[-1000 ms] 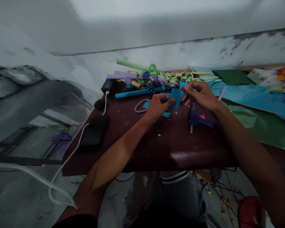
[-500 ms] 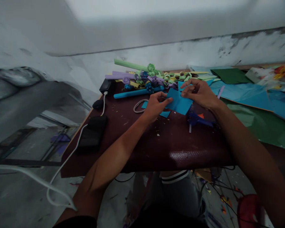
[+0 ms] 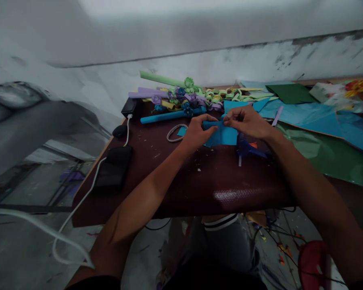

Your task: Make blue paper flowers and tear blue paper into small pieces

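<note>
A creased piece of blue paper point(image 3: 228, 136) is held up over the dark red table point(image 3: 181, 181). My left hand point(image 3: 198, 131) pinches its left side between thumb and fingers. At its top edge my right hand point(image 3: 245, 121) is closed on the paper, thumb against fingertips. Behind the left hand lie a small blue paper scrap point(image 3: 182, 131) and a pale elastic loop point(image 3: 176, 133). A dark blue tool point(image 3: 249, 150), its kind unclear, rests below my right hand, beside a bit of orange.
Paper flowers point(image 3: 187, 108) and rolled paper tubes point(image 3: 161, 117) are heaped at the back. Blue sheets point(image 3: 308, 119) and green sheets point(image 3: 345, 161) cover the right side. A black box point(image 3: 113, 167) with a white cable point(image 3: 93, 177) sits at the left edge, by a black adapter point(image 3: 130, 107).
The blue paper has turned and now hangs more upright, with its upper edge bent between my hands. My right hand has moved left, closer to the left hand. The view has shifted slightly.
</note>
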The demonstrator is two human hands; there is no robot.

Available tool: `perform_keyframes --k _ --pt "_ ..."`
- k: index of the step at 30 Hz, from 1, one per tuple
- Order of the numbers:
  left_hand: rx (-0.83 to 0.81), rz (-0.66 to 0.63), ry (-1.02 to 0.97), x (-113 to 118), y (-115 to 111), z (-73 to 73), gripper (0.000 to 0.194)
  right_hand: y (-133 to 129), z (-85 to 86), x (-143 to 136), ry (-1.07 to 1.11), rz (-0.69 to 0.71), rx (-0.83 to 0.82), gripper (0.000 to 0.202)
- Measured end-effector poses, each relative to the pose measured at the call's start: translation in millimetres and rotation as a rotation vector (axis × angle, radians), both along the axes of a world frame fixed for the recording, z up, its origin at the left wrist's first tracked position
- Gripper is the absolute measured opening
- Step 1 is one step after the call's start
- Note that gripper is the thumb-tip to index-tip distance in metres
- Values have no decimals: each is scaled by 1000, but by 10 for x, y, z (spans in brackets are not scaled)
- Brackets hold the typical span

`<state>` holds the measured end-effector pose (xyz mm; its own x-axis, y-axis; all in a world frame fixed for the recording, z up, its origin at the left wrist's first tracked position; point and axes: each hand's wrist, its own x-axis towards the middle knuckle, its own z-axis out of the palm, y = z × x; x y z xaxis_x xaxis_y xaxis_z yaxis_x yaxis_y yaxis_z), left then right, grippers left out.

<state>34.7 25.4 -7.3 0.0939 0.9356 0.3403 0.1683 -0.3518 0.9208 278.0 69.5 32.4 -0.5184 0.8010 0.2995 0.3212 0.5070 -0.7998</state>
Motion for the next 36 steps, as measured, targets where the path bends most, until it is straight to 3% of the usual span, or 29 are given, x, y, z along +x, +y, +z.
perform_keyframes --k 5,12,16,29,33,36 --pt "103 28 184 2 -7 61 13 -62 5 -70 -62 20 35 29" --pt "101 44 193 41 5 37 13 -67 -30 -105 -137 42 177 24" --pt "104 28 203 56 -11 61 14 -87 -31 -124 -164 34 179 29" --pt "26 -27 -70 67 -47 105 18 -166 32 -175 -77 51 299 21" --pt "-59 -28 -102 43 -61 123 19 -166 47 -163 -37 29 293 30" --pt "-98 -26 -123 6 -36 111 24 -147 71 -127 -10 -26 248 47"
